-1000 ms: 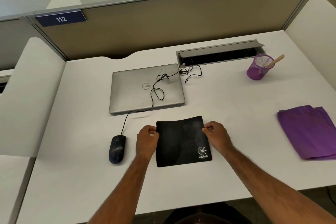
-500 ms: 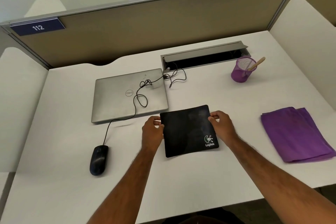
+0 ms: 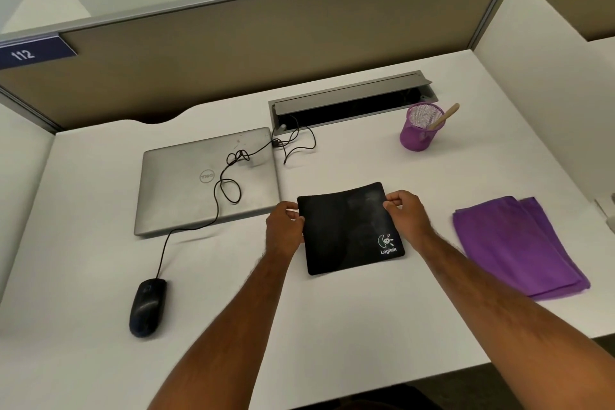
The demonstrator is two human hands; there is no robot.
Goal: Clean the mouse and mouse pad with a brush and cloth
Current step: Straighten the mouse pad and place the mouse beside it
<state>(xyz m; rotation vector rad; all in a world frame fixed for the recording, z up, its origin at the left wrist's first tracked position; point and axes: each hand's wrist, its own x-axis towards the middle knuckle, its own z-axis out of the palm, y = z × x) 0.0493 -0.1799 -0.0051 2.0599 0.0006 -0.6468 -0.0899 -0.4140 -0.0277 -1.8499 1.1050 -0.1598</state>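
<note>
Head view, laptop (image 3: 199, 183) behind mouse pad (image 3: 346, 230), cloth (image 3: 512, 243) right

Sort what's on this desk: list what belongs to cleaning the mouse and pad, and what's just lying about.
For the job:
mouse pad, held at its sides by the left hand and right hand
wired mouse
purple cloth
wooden handle, possibly the brush, in the purple mesh cup

Lying about:
closed Dell laptop
open cable tray

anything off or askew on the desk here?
Slightly. The black square mouse pad sits skewed to the desk edge, pinched by left hand and right hand. The black wired mouse's cable loops tangled over the closed silver laptop.
</note>
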